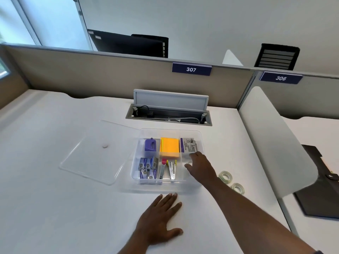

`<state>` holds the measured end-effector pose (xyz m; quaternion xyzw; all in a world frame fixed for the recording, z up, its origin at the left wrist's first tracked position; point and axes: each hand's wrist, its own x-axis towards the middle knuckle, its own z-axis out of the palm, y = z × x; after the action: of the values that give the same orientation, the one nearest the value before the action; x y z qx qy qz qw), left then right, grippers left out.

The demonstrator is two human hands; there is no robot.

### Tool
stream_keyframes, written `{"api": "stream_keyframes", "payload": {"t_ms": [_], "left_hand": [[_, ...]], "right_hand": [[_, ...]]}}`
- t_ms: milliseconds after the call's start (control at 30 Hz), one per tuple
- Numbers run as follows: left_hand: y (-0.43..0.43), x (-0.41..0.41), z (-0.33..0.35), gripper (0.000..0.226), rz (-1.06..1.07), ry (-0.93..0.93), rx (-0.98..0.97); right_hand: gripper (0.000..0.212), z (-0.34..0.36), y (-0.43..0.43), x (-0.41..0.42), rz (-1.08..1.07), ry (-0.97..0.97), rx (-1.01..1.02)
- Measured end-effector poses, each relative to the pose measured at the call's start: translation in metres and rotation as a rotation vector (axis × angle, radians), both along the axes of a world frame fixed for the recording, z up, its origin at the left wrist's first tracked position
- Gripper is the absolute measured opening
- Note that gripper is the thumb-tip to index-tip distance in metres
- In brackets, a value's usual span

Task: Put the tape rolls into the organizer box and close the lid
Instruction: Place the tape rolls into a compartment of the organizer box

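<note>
- White bench (55,198) under everything; clear lid (95,153) lying flat to the left of the organizer box (200,136), off the box entirely, touching or just beside its left wall.
- Organizer box open, divided into compartments: purple item back left, yellow pad back middle, printed packet back right, small purple-and-grey boxes front left, slim tools front middle.
- Right hand (200,167) reaching over the front right compartment, palm down, fingers (189,166) curled downward; something pale and round under the fingertips, possibly a tape roll being set in, but too blurred to say; whether gripping or letting go, cannot tell.
- Left hand (159,217) flat on the bench just in front of the box's near wall, fingers spread and holding nothing, apparently steadying.
- Two tape rolls outside the box, on the bench to its right: nearer-box tape roll (225,176) just beside the right forearm, second tape roll (238,188) a little closer to the viewer and further right.
- Both rolls lying flat, hole upward, so no long axis to line up with; pinch from above likely enough.
- Deciding relation: rolls to the right of and behind the right hand's fingers, toward the wrist side; right hand clearly nearer, left hand well apart with the box between.
- Likely next: pull back rightward to the nearer roll, then across to the same compartment; lid afterward from the left.
</note>
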<state>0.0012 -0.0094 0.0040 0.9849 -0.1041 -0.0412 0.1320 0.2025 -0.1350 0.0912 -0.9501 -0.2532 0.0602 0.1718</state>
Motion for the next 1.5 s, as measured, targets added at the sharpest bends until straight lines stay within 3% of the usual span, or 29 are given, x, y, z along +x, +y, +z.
{"api": "stream_keyframes", "payload": {"t_ms": [167,300,433,633,833,1000,1100,1300,1500], "left_hand": [[0.000,-0.001,0.000,0.083,0.013,0.008,-0.003],[-0.001,0.000,0.000,0.084,0.010,-0.023,0.003],[-0.001,0.000,0.000,0.084,0.019,-0.026,-0.001],[-0.002,-0.001,-0.001,0.087,0.022,-0.026,-0.002],[-0.003,0.001,0.000,0.090,0.021,-0.030,0.018],[-0.004,0.000,0.001,0.089,0.017,-0.044,0.039],[-0.004,0.000,0.002,0.089,0.021,-0.048,0.038],[-0.005,0.000,0.003,0.088,0.022,-0.047,0.035],[-0.004,0.001,0.001,0.089,0.027,-0.035,0.020]], "right_hand": [[0.036,0.002,-0.002,-0.003,-0.040,-0.115,0.051],[0.022,0.006,-0.022,-0.004,-0.236,-0.254,0.118],[0.021,0.001,-0.055,-0.006,-0.460,-0.154,0.066],[0.031,-0.023,-0.095,-0.011,-0.211,0.119,-0.180],[0.051,-0.033,-0.104,-0.019,-0.061,0.143,-0.405],[0.037,-0.035,-0.103,-0.022,-0.030,0.151,-0.442],[0.032,-0.034,-0.102,-0.019,-0.063,0.126,-0.391],[0.033,-0.006,-0.089,-0.001,-0.290,0.030,-0.077],[0.044,0.019,-0.052,0.012,-0.146,0.017,0.091]]}}
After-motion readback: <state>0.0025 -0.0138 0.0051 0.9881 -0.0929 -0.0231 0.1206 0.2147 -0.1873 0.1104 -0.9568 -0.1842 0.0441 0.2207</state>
